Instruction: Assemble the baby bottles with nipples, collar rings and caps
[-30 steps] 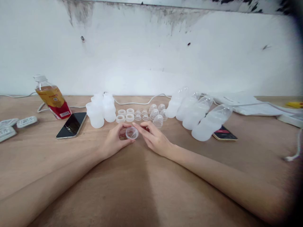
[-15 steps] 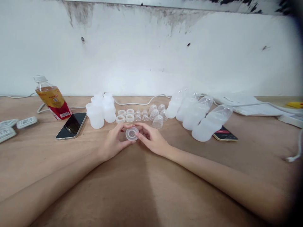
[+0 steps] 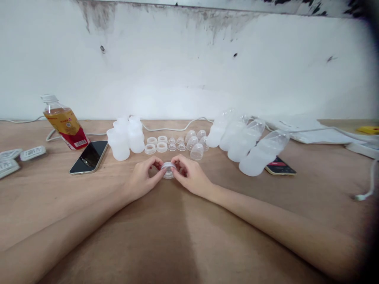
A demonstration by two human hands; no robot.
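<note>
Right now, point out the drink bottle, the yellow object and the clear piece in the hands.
Drink bottle [image 3: 68, 125]: head view, on its label.
Yellow object [image 3: 368, 130]: head view, on its visible body.
Clear piece [image 3: 168, 172]: head view, on its front, between the fingers.

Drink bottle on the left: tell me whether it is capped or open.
Capped: a white cap sits on top of the drink bottle.

Bright, cool light washes over the wall [image 3: 177, 71], strongest low near its middle. A soft-edged shadow darkens part of the table [image 3: 166, 236] in front. The wide view bends toward the sides, the right edge is smeared and black at its corners, and fine detail looks soft.
</note>
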